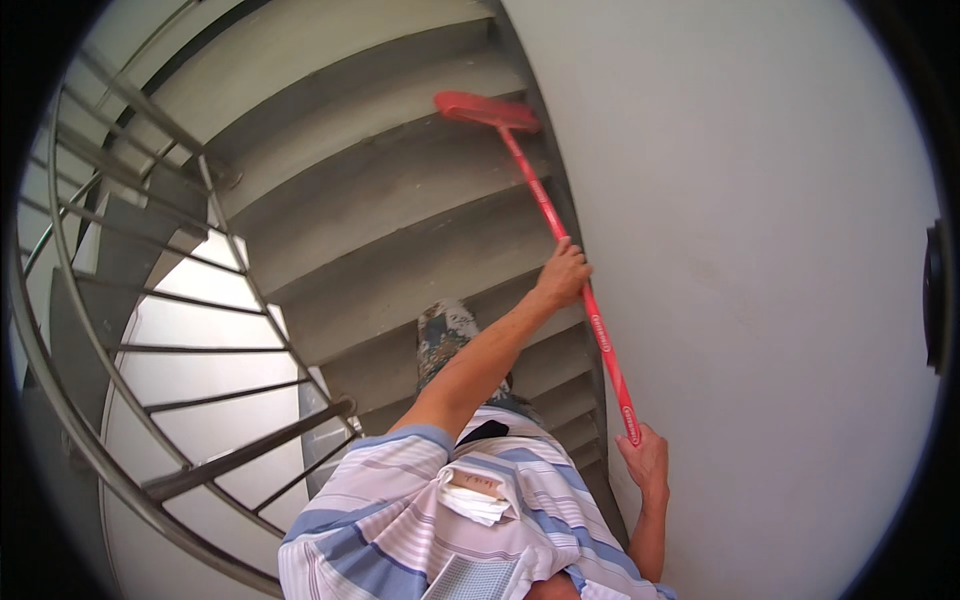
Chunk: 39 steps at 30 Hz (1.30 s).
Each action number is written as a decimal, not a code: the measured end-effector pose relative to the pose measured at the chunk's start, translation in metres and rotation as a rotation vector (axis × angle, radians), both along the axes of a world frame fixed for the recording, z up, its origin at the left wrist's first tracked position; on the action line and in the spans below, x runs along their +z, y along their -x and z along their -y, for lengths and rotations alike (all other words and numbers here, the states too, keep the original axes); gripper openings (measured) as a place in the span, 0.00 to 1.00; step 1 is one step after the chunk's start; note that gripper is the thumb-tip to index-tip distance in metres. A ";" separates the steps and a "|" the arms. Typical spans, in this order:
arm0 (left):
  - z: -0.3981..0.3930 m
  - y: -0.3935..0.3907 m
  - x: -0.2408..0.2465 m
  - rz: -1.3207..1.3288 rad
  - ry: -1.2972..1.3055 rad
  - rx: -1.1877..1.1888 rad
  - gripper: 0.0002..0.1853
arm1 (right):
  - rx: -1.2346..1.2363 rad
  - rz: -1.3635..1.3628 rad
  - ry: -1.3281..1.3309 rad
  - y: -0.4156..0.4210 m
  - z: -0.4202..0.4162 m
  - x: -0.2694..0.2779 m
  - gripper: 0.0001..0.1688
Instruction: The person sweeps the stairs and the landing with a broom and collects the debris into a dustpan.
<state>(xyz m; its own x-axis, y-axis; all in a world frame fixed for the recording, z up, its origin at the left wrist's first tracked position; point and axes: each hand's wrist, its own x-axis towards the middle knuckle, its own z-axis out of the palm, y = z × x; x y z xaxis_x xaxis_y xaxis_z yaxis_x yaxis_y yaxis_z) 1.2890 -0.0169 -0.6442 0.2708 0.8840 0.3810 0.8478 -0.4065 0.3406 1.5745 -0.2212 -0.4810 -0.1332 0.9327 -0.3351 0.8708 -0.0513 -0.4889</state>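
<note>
A red broom point(487, 111) with a long red handle lies across the view, its head on a grey stair step near the wall at the upper middle. My left hand point(564, 274) is closed around the middle of the handle. Lower right, my right hand point(646, 454) grips the handle's end, close to the wall. The broom head is slightly blurred, and its bristles cannot be made out. Printed marks run along the handle.
Concrete stairs point(360, 202) curve upward in front of me and continue below at my side. A metal railing point(150, 517) with bars bounds the left side, with a bright opening behind it. A plain pale wall point(735, 262) with a dark skirting stands at the right.
</note>
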 end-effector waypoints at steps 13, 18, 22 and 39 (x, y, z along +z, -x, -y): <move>0.165 0.138 -0.012 0.125 0.020 0.607 0.15 | 0.705 0.190 -0.367 0.090 -0.075 0.046 0.13; 0.177 0.232 -0.040 0.070 -0.072 0.851 0.15 | 0.971 0.164 -0.418 0.192 -0.149 0.017 0.15; 0.171 0.296 -0.060 0.020 -0.056 0.955 0.15 | 1.036 0.127 -0.323 0.269 -0.190 0.004 0.18; -0.006 0.019 -0.025 0.167 -0.015 0.044 0.13 | 0.061 0.334 -0.075 0.053 -0.049 0.108 0.15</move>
